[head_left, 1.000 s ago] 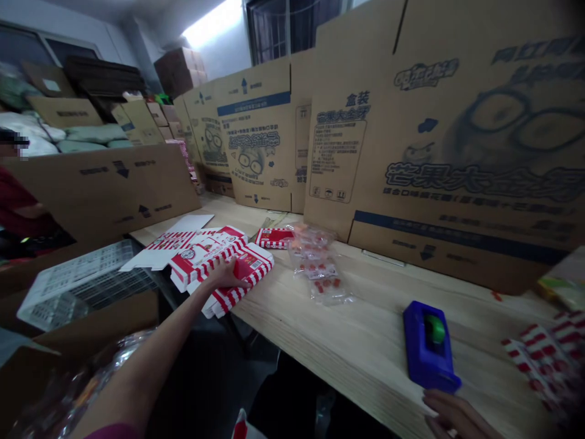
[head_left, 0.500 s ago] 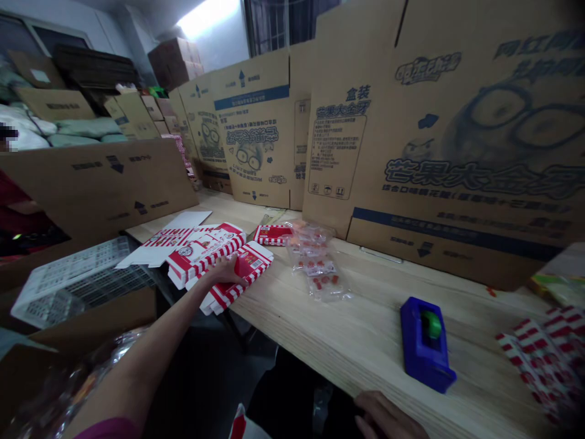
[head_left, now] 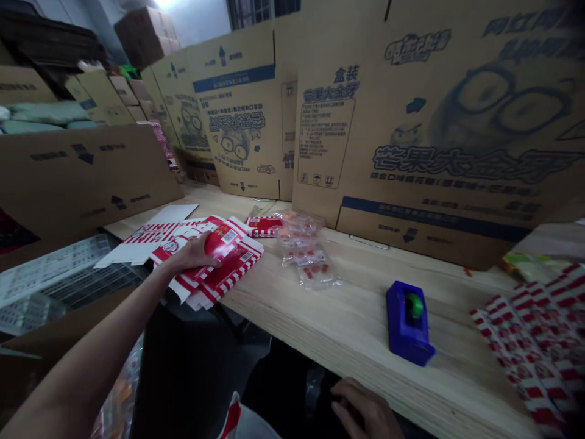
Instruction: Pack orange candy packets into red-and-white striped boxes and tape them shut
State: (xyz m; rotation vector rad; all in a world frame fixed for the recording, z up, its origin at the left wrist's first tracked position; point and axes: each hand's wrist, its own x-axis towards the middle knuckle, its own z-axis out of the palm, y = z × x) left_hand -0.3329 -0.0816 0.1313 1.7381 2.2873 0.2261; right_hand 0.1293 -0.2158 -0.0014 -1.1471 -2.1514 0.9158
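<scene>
Head view: open left hand (head_left: 192,256) on striped cartons (head_left: 237,265) (right hand (head_left: 361,408): grip unclear)

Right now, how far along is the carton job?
Done: one red-and-white carton lies apart beside a clear bag of red pieces. In hand: left hand rests on a stack of flat cartons. Remaining: printed flat sheets at the table's right end, past a blue tape dispenser; right hand is at the table edge.
</scene>
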